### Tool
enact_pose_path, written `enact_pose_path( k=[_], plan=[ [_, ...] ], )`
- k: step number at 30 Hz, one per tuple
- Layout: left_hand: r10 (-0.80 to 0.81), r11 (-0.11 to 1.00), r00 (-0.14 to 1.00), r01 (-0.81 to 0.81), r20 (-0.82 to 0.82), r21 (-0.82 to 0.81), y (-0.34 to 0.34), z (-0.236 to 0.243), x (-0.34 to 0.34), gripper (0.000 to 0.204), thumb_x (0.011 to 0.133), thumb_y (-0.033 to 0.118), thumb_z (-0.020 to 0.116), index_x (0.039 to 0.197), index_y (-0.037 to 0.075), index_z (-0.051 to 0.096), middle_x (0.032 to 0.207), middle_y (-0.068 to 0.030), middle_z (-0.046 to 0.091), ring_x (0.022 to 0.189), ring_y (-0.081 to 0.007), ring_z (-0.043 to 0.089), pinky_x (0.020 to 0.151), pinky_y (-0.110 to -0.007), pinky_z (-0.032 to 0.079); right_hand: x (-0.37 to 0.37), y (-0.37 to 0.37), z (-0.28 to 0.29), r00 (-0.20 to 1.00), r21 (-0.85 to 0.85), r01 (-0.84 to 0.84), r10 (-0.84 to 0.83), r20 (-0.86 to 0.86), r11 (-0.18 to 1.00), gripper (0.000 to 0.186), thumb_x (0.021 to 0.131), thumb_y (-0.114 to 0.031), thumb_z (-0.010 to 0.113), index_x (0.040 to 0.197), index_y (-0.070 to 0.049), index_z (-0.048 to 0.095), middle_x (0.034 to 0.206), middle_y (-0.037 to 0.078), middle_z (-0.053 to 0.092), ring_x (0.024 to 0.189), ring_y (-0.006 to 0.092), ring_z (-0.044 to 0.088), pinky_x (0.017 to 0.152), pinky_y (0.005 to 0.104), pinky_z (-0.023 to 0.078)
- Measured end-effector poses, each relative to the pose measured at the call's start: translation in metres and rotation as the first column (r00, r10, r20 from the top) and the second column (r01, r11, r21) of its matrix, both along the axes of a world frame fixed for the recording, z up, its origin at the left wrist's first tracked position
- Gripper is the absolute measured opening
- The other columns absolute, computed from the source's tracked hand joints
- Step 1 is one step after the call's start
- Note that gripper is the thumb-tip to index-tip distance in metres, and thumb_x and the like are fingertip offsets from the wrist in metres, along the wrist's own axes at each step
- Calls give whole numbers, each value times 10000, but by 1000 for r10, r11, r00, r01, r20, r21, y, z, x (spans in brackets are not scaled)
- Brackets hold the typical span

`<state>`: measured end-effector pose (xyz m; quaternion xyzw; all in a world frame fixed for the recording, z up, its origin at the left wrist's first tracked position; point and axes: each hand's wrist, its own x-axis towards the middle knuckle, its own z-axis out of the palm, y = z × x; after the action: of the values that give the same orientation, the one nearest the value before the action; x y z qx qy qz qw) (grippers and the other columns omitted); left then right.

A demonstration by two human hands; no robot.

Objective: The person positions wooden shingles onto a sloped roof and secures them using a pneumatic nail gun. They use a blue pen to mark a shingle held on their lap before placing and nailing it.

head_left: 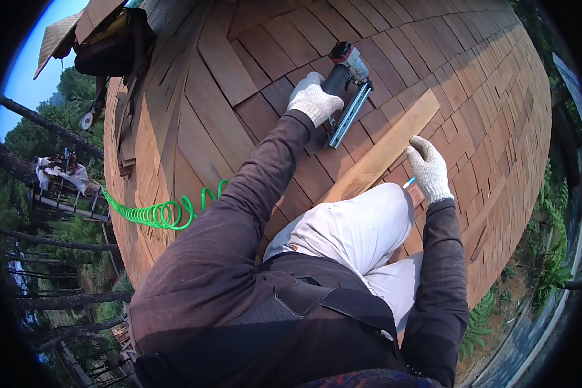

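Note:
My left hand, in a white knit glove, is wrapped round the dark handle of a nail gun. The gun's long metal magazine angles down toward me over the wooden shingles. Just right of it, a long pale wooden board lies slantwise on the shingles, its near end hidden behind my leg. My right hand, gloved too, is by the board's right edge with its fingers curled in toward the thumb. What it holds, if anything, is hidden. A small blue-and-white object shows beside my knee.
Overlapping shingles cover the curved, sloping roof I sit on. A coiled green air hose runs at my left. Another person in a wide hat works at the upper left. Trees, scaffolding and ground with ferns lie beyond the edges.

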<state>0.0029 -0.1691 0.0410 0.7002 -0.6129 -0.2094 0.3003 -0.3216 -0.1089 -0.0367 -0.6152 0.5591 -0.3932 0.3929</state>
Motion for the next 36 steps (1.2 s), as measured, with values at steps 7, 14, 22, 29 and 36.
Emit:
enact_pose_path(
  k=[7, 14, 22, 29, 36],
  plan=[
    [65, 917, 981, 13, 182, -399, 75, 31, -24, 422, 791, 199, 756, 1162, 67, 605, 1064, -185, 584, 976, -391, 648, 852, -457, 544, 133, 17, 64, 882, 74, -269, 215, 420, 960, 525, 1082, -307, 588, 1477, 31, 510, 1253, 123, 668, 1120, 171, 654, 982, 321, 530],
    [-86, 925, 968, 166, 238, -341, 126, 9, -26, 289, 880, 168, 669, 1147, 88, 592, 1022, -187, 588, 955, -416, 637, 811, -511, 529, 194, 32, 34, 629, 275, -184, -102, 771, 944, 491, 1077, -433, 585, 1194, 36, 672, 959, 69, 692, 858, 129, 635, 729, 309, 519],
    [-377, 869, 873, 449, 311, -207, 169, 7, -8, 382, 846, 163, 673, 1193, 14, 615, 1006, -188, 655, 931, -385, 680, 790, -490, 566, 189, 44, 0, 208, 274, -523, -191, 959, 807, 355, 1035, -339, 666, 1213, -31, 660, 1089, 93, 707, 988, 210, 690, 890, 367, 570],
    [-100, 934, 991, 122, 84, -336, 125, 65, 83, 438, 913, 269, 737, 1273, 28, 673, 1071, -152, 705, 1014, -268, 709, 917, -370, 558, 188, 39, -5, 513, 362, -301, -171, 841, 882, 282, 1001, -202, 691, 1150, 36, 663, 953, 144, 736, 880, 238, 732, 835, 362, 596],
    [545, 634, 823, -530, -161, -563, 56, 53, 294, 560, 902, 421, 673, 1250, -17, 699, 1179, -222, 735, 1133, -332, 700, 1014, -380, 522, 191, 40, -2, 464, 344, -274, -190, 865, 898, 284, 990, -168, 707, 1155, 46, 619, 913, 126, 718, 853, 225, 733, 828, 364, 603]
  ],
)
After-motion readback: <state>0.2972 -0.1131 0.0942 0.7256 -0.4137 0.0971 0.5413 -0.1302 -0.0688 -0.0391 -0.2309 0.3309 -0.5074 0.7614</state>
